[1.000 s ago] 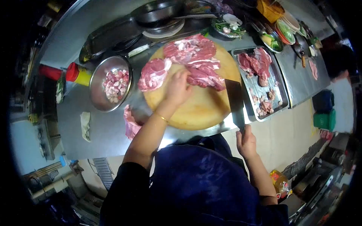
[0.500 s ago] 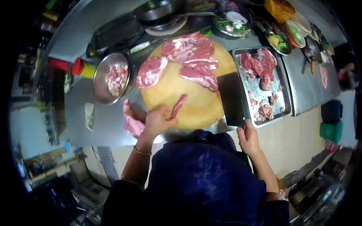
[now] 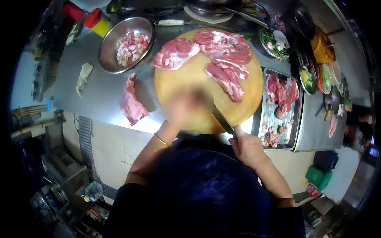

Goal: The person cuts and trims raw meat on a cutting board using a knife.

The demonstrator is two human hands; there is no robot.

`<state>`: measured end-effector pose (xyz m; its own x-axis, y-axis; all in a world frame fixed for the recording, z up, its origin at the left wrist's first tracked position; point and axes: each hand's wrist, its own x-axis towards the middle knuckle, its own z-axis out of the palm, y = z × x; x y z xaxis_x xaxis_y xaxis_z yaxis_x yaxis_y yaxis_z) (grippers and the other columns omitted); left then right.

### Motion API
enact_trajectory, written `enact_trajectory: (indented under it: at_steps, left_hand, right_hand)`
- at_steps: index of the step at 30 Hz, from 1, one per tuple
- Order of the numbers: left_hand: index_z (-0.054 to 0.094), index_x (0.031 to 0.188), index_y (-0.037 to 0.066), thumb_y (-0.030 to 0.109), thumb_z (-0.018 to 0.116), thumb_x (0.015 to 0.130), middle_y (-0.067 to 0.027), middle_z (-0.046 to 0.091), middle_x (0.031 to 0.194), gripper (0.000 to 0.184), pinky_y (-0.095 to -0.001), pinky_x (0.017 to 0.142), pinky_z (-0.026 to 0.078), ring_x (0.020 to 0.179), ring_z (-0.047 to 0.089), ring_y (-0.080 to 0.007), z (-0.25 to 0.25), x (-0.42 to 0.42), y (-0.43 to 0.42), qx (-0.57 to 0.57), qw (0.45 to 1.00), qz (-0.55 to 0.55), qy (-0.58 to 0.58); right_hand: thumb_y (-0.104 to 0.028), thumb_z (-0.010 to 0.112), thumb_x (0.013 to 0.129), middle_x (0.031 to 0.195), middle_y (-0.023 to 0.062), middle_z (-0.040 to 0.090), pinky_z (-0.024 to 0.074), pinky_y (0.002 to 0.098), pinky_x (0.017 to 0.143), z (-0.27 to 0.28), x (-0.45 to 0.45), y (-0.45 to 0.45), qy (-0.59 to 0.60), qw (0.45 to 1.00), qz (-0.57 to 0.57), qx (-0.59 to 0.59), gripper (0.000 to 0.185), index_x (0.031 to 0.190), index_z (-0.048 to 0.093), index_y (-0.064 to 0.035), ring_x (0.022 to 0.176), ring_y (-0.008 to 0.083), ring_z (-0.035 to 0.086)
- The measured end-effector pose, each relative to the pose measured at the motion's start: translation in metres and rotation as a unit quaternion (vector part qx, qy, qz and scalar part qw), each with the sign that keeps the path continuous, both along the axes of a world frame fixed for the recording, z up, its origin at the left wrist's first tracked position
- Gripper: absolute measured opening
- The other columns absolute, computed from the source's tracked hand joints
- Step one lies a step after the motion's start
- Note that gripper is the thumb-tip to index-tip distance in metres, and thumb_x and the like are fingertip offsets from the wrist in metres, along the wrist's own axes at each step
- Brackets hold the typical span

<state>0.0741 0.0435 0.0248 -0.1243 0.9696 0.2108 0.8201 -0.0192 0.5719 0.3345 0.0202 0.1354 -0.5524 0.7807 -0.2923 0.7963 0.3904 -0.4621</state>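
Holding a dark-bladed knife (image 3: 223, 121) by its handle, the right hand (image 3: 248, 146) has a closed grip at the near right edge of a round, yellowish cutting board (image 3: 190, 83). The blade points away from that grip and leftward, over the board, close to the left hand (image 3: 177, 113). The left hand is over the board's near left part, badly blurred; a dark reddish smear shows at its fingers, but whether its grip is wide, narrow or around something, I cannot tell.

Beyond both grips, three cuts of raw red meat with white fat lie on the board: a rounded cut (image 3: 174, 55) on the left, a large slab (image 3: 226, 44) farthest away, and a long cut (image 3: 227, 81) nearer the knife. Left of the left grip, a pale pink strip of meat (image 3: 132, 104) rests on the metal table (image 3: 105, 89). Farther off in that direction is a steel bowl (image 3: 108, 51) of meat chunks (image 3: 133, 47). To the right of the right grip, a metal tray (image 3: 298, 119) holds a larger cut (image 3: 282, 93) and small scraps (image 3: 272, 137).
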Motion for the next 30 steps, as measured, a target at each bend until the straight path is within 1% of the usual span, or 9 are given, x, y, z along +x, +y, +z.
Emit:
enact_trajectory:
  at_steps: [5, 7, 10, 14, 17, 19, 23, 27, 30]
  left_hand:
    - [0.068, 0.081, 0.012, 0.018, 0.07, 0.076, -0.0071, 0.068, 0.081, 0.008, -0.0425, 0.076, 0.047, 0.081, 0.065, -0.0301, 0.0, -0.002, -0.001, -0.009, 0.999, 0.016, -0.033]
    - [0.069, 0.081, 0.012, 0.018, 0.07, 0.076, -0.0074, 0.069, 0.083, 0.008, -0.0426, 0.077, 0.047, 0.083, 0.065, -0.03, -0.001, -0.001, -0.001, -0.018, 1.0, 0.01, 0.016]
    - [0.069, 0.082, 0.012, 0.02, 0.071, 0.078, -0.0074, 0.069, 0.084, 0.009, -0.0431, 0.08, 0.046, 0.085, 0.065, -0.03, -0.005, 0.0, -0.003, -0.006, 0.999, 0.028, 0.042]
    - [0.069, 0.089, 0.012, 0.024, 0.072, 0.081, -0.0075, 0.069, 0.086, 0.015, -0.0435, 0.084, 0.043, 0.088, 0.065, -0.0302, 0.009, -0.008, -0.009, -0.035, 0.998, 0.051, 0.029]
    - [0.067, 0.094, 0.011, 0.026, 0.073, 0.083, -0.0076, 0.068, 0.09, 0.02, -0.0429, 0.084, 0.042, 0.089, 0.064, -0.0297, -0.017, -0.008, -0.019, 0.091, 0.986, 0.064, -0.122]
    - [0.066, 0.096, 0.011, 0.024, 0.073, 0.082, -0.0075, 0.067, 0.091, 0.021, -0.0425, 0.083, 0.041, 0.089, 0.062, -0.0294, -0.012, -0.008, -0.023, 0.109, 0.988, 0.051, -0.094]
    - [0.065, 0.094, 0.012, 0.019, 0.072, 0.079, -0.0067, 0.064, 0.09, 0.018, -0.0418, 0.08, 0.04, 0.088, 0.06, -0.0285, -0.005, -0.009, -0.028, 0.151, 0.988, 0.007, 0.03]
    - [0.067, 0.088, 0.013, 0.016, 0.072, 0.075, -0.0049, 0.063, 0.086, 0.014, -0.0404, 0.079, 0.04, 0.086, 0.06, -0.027, -0.007, -0.006, -0.026, 0.121, 0.992, 0.02, 0.013]
    - [0.068, 0.084, 0.014, 0.016, 0.072, 0.074, -0.0031, 0.064, 0.086, 0.011, -0.0392, 0.08, 0.041, 0.086, 0.06, -0.0255, -0.015, -0.007, -0.026, 0.128, 0.991, 0.027, -0.001]
  right_hand:
    - [-0.022, 0.064, 0.091, 0.076, 0.0193, 0.067, 0.0538, 0.0497, 0.06, -0.023, -0.025, 0.035, -0.039, 0.996, 0.067, 0.039, 0.029, 0.109, 0.049, -0.0044, 0.071, 0.0395, 0.068]
    - [-0.024, 0.062, 0.091, 0.076, 0.019, 0.068, 0.0538, 0.0512, 0.063, -0.037, -0.063, 0.059, -0.031, 0.996, 0.064, 0.05, 0.026, 0.105, 0.05, -0.0046, 0.071, 0.0403, 0.069]
    - [-0.023, 0.061, 0.091, 0.078, 0.0199, 0.069, 0.0545, 0.0514, 0.065, -0.059, -0.091, 0.076, 0.054, 0.988, 0.111, 0.089, 0.024, 0.101, 0.05, -0.0045, 0.072, 0.0409, 0.069]
    - [-0.025, 0.062, 0.092, 0.08, 0.0229, 0.068, 0.0532, 0.0532, 0.065, -0.029, -0.034, 0.05, -0.023, 0.996, 0.079, 0.022, 0.032, 0.112, 0.049, -0.0035, 0.073, 0.0423, 0.069]
    - [-0.024, 0.062, 0.094, 0.079, 0.0207, 0.067, 0.0527, 0.0523, 0.063, -0.008, 0.027, 0.034, -0.038, 0.997, 0.062, -0.016, 0.033, 0.116, 0.048, -0.0049, 0.071, 0.0426, 0.068]
    - [-0.022, 0.063, 0.093, 0.079, 0.0193, 0.067, 0.053, 0.0505, 0.061, -0.007, 0.046, 0.027, 0.001, 0.999, 0.04, -0.03, 0.032, 0.116, 0.047, -0.0059, 0.07, 0.042, 0.067]
    - [-0.018, 0.067, 0.091, 0.08, 0.0176, 0.067, 0.0537, 0.0471, 0.058, -0.013, 0.024, 0.011, 0.012, 0.996, 0.081, 0.045, 0.036, 0.117, 0.044, -0.007, 0.07, 0.0389, 0.067]
    - [-0.019, 0.066, 0.091, 0.081, 0.0191, 0.068, 0.0557, 0.0486, 0.061, -0.009, 0.005, 0.014, 0.037, 0.993, 0.1, 0.048, 0.034, 0.114, 0.046, -0.0043, 0.072, 0.0392, 0.068]
    - [-0.02, 0.065, 0.091, 0.079, 0.0203, 0.068, 0.0554, 0.0488, 0.061, -0.013, 0.005, 0.022, 0.002, 0.993, 0.118, 0.022, 0.033, 0.113, 0.046, -0.0034, 0.074, 0.0399, 0.069]
